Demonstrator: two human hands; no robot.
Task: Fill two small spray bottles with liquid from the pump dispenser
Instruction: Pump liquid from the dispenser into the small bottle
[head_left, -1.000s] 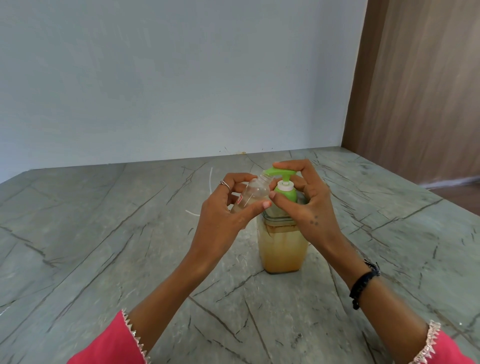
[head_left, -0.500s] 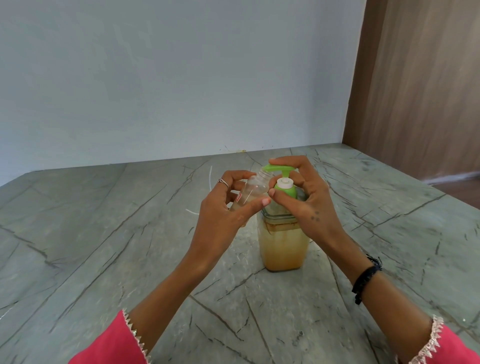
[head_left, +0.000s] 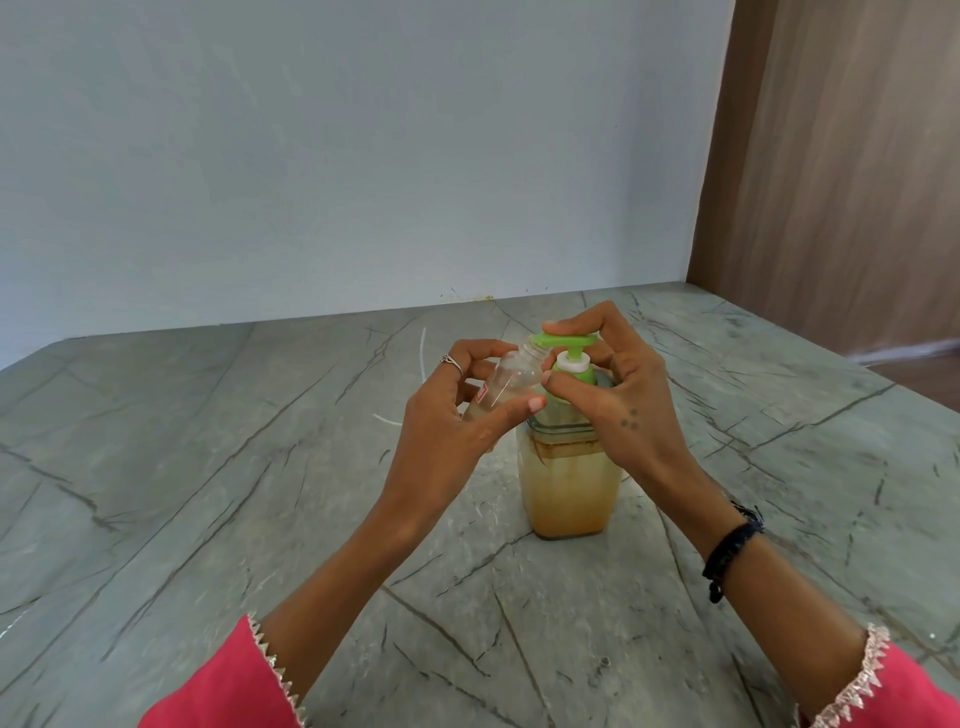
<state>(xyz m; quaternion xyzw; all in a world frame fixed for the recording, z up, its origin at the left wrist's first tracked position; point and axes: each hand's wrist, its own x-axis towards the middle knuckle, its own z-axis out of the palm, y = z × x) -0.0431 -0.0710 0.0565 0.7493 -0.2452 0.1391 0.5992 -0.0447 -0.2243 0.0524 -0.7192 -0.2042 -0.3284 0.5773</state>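
Observation:
A clear pump dispenser (head_left: 569, 488) with amber liquid stands on the stone counter, topped by a green pump head (head_left: 569, 342). My right hand (head_left: 618, 400) grips the pump, index finger lying on top of the green head, thumb at its collar. My left hand (head_left: 457, 415) holds a small clear spray bottle (head_left: 506, 382) tilted, its open neck right under the green nozzle. A little amber liquid shows in the bottle's lower end. The second spray bottle is not visible.
A thin white tube (head_left: 423, 353) lies on the grey veined counter (head_left: 208, 493) behind my left hand. A pale wall closes the back, and a brown wooden panel (head_left: 841, 171) stands at the right.
The green pump head went down half a second ago and has risen again under my right index finger. The small bottle stays at the nozzle.

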